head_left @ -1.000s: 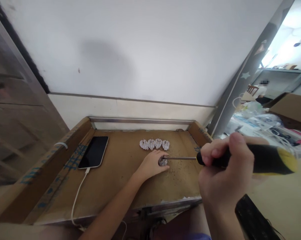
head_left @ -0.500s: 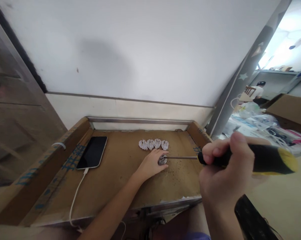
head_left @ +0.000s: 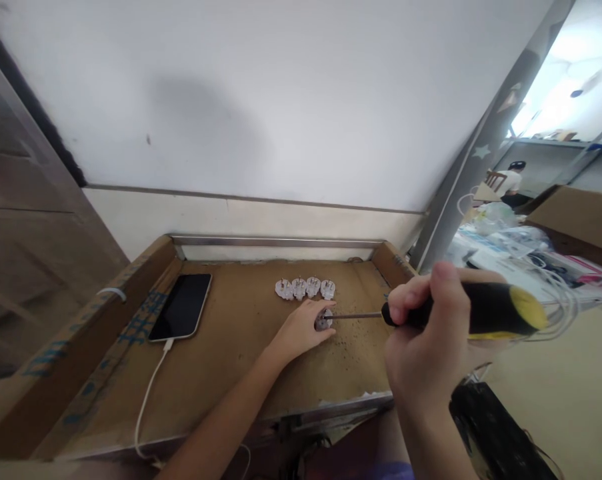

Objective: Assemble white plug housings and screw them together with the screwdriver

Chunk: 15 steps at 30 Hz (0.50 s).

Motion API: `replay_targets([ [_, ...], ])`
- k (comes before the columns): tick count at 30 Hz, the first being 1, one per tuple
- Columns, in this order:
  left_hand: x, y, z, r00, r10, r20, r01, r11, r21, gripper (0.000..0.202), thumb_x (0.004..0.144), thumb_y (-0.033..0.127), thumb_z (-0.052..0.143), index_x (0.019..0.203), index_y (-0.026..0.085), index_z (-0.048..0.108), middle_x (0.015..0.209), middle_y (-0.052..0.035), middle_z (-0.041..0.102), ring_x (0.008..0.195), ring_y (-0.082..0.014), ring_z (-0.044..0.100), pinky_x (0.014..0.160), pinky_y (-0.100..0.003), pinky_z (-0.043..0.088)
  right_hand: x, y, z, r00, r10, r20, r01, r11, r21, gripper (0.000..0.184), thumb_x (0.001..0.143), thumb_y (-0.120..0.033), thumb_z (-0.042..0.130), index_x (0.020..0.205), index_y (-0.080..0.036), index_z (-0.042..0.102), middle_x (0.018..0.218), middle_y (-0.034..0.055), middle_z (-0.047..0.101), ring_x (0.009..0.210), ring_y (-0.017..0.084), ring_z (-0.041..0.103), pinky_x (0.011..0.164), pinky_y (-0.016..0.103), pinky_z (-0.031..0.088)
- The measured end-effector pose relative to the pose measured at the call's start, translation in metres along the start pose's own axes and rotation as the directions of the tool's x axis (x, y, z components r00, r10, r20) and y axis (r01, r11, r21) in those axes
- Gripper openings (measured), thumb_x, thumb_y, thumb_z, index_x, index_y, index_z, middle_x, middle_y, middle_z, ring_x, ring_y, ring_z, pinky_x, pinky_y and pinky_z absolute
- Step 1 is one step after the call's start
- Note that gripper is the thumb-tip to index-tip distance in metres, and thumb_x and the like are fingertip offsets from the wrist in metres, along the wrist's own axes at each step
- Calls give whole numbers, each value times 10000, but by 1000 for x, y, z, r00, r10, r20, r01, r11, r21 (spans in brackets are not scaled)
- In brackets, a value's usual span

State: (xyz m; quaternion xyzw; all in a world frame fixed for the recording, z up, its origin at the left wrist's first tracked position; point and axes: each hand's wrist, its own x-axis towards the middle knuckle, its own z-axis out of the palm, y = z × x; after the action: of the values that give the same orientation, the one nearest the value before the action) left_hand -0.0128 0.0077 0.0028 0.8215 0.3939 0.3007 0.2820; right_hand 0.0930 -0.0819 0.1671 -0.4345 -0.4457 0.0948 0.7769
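The head view looks down at a brown cardboard tray (head_left: 221, 373) with low walls, set against a white wall. The left hand (head_left: 301, 330) lies on the tray floor, near the middle of the tray. Its fingers (head_left: 319, 308) curl around a small white plug (head_left: 323, 321) and pinch it so it sits in place on the cardboard. The plug is partly hidden by the hand, so only its right side shows.

The right hand (head_left: 428, 347) is off the right edge of the tray, close to the camera. It is wrapped tight around the black and yellow handle of a screwdriver (head_left: 461, 312), with the thumb on top. The thin metal rod of the screwdriver reaches left over the tray, and its tip touches the plug (right at the spot the left hand is holding).

Just behind the plug, toward the back wall of the tray, four more white plugs (head_left: 305, 288) sit in a neat row, side by side. A phone (head_left: 181, 307) with a dark screen lies in the left part of the tray, and a white cable (head_left: 148, 393) runs from it over the tray's front edge.
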Motion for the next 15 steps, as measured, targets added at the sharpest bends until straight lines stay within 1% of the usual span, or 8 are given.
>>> replay_targets([
  [2, 0, 0, 0, 1000, -6, 1, 6, 1000, -3, 515, 725, 292, 665, 1220, 243, 533, 1110, -46, 603, 1010, -226, 552, 904, -329, 436, -1, -3, 4, 988, 94, -119, -83, 992, 95, 251, 787, -385, 574, 683, -230, 405, 513, -75, 381, 376, 70, 373, 365, 246, 297],
  [3, -1, 0, -1, 1000, -8, 4, 8, 1000, -6, 515, 726, 293, 664, 1221, 240, 532, 1110, -45, 605, 1011, -226, 552, 906, -328, 434, 0, -4, 5, 981, 129, -147, -110, 985, 134, 266, 761, -398, 605, 670, -229, 420, 507, -72, 385, 377, 72, 372, 363, 247, 298],
  [5, -1, 0, -1, 1000, -19, 13, 19, 1000, -12, 517, 726, 294, 665, 1222, 236, 532, 1112, -48, 604, 1010, -226, 554, 907, -328, 433, 1, -3, 7, 981, 133, -140, -109, 980, 164, 273, 751, -441, 599, 674, -236, 435, 497, -64, 388, 378, 82, 368, 360, 252, 299],
  [8, 0, 0, -2, 998, -47, 30, 48, 999, -22, 521, 716, 310, 673, 1214, 236, 537, 1107, -52, 605, 1000, -230, 564, 897, -337, 441, 7, 2, 6, 990, 88, -110, -69, 984, 164, 249, 758, -478, 555, 734, -247, 464, 480, -54, 393, 373, 103, 366, 350, 262, 286],
  [10, 0, 0, -3, 998, -54, 34, 55, 998, -27, 525, 712, 323, 677, 1211, 238, 538, 1125, -54, 604, 1010, -235, 564, 899, -346, 441, 13, 6, 2, 997, 62, -46, -54, 985, 162, 252, 776, -500, 490, 793, -249, 481, 495, -41, 411, 378, 118, 390, 352, 271, 293],
  [12, 1, 0, -3, 998, -42, 37, 43, 999, -29, 517, 715, 325, 673, 1207, 239, 540, 1161, -54, 598, 1033, -239, 556, 911, -352, 434, 21, 10, -2, 995, 66, 71, -77, 983, 164, 294, 799, -516, 400, 858, -244, 494, 547, -20, 442, 421, 136, 448, 385, 286, 346],
  [13, 1, 0, -3, 999, -36, 37, 37, 999, -29, 510, 716, 323, 671, 1202, 238, 542, 1175, -54, 594, 1042, -240, 552, 918, -354, 430, 26, 12, -5, 987, 70, 143, -93, 983, 161, 319, 809, -517, 369, 901, -241, 500, 584, -10, 461, 462, 145, 485, 420, 296, 386],
  [15, 1, 0, -3, 999, -36, 32, 37, 999, -23, 503, 715, 316, 671, 1195, 235, 545, 1178, -54, 596, 1045, -241, 552, 921, -356, 429, 38, 16, -10, 952, 77, 295, -116, 987, 115, 342, 830, -505, 367, 1003, -241, 499, 702, 14, 521, 590, 160, 558, 527, 312, 464],
])
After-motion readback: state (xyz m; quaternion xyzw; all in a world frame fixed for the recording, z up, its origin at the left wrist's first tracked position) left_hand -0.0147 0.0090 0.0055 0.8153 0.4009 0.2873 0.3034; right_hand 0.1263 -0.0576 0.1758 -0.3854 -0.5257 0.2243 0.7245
